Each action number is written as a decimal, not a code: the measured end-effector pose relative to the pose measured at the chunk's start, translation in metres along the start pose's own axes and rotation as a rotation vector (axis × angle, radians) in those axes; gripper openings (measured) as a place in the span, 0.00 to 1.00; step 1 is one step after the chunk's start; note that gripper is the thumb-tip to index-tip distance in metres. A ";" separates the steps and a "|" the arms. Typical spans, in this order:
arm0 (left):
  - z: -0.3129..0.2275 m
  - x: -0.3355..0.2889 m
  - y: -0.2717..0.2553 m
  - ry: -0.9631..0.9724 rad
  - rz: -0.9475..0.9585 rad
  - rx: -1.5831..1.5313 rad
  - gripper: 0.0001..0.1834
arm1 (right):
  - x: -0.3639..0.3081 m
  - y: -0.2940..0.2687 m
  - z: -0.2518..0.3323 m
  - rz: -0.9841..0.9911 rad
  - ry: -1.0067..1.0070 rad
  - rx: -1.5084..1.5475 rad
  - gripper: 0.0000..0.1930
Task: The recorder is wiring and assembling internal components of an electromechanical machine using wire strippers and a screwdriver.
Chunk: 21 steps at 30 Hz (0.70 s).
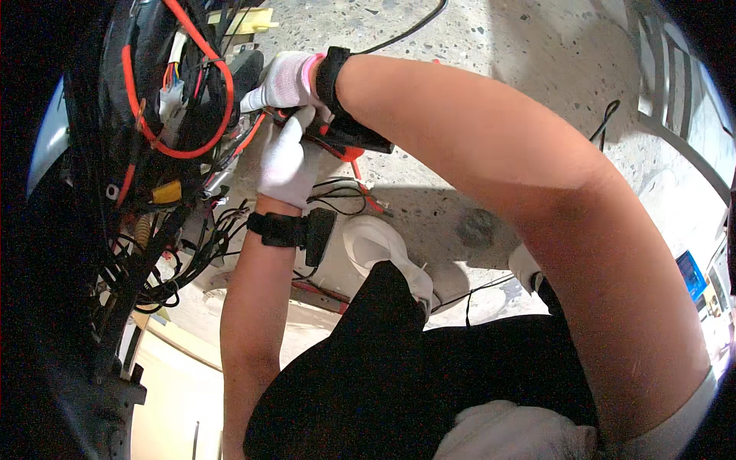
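Both my hands wear white knit gloves and meet beside a dense bundle of wires at the upper left. My right hand point(285, 83) reaches across from above with its fingers bent around something hidden, close to a red cable point(249, 132). Just below it, my left hand point(287, 162) is closed, its thumb pointing up toward the right hand. A red-and-black object point(346, 150) shows next to the left thumb, partly covered by the right wrist; its kind is unclear. What lies between the fingers is hidden.
A thick red cable loop point(222, 115) hangs left of my hands, near a white connector point(170, 100) with coloured wires. Black wires point(192, 264) tangle below. A dark metal frame point(115, 360) runs down the left. My white shoe point(376, 241) rests on the speckled floor point(460, 230).
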State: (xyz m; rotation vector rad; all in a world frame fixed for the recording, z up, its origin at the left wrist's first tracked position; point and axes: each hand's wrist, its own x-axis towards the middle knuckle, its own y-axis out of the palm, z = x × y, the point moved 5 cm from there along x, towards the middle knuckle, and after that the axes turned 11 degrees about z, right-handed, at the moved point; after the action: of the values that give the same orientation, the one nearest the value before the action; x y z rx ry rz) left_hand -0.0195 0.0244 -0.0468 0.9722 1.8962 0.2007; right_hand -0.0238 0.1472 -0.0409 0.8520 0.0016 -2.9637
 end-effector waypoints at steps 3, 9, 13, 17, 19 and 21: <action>-0.005 -0.007 0.007 0.037 0.034 0.055 0.11 | 0.006 0.004 -0.002 -0.155 -0.058 0.068 0.29; -0.011 -0.021 0.013 0.088 0.030 0.329 0.09 | 0.004 0.018 -0.018 -0.173 0.000 0.324 0.24; 0.004 -0.025 0.020 0.044 0.102 0.357 0.08 | -0.016 0.014 -0.026 -0.182 -0.088 0.153 0.21; 0.017 -0.032 0.029 -0.062 0.105 0.572 0.15 | -0.045 0.015 -0.053 0.015 -0.019 0.611 0.18; 0.022 -0.037 0.034 -0.124 0.066 0.560 0.15 | -0.060 0.014 -0.058 0.046 -0.087 0.849 0.16; 0.025 -0.041 0.042 -0.199 0.049 0.565 0.16 | -0.068 0.009 -0.064 0.041 -0.075 0.914 0.15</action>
State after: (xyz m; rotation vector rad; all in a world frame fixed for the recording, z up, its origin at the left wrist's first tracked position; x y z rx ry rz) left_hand 0.0328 0.0178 -0.0104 1.3543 1.7747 -0.4136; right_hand 0.0684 0.1428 -0.0586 0.7463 -1.4209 -2.8787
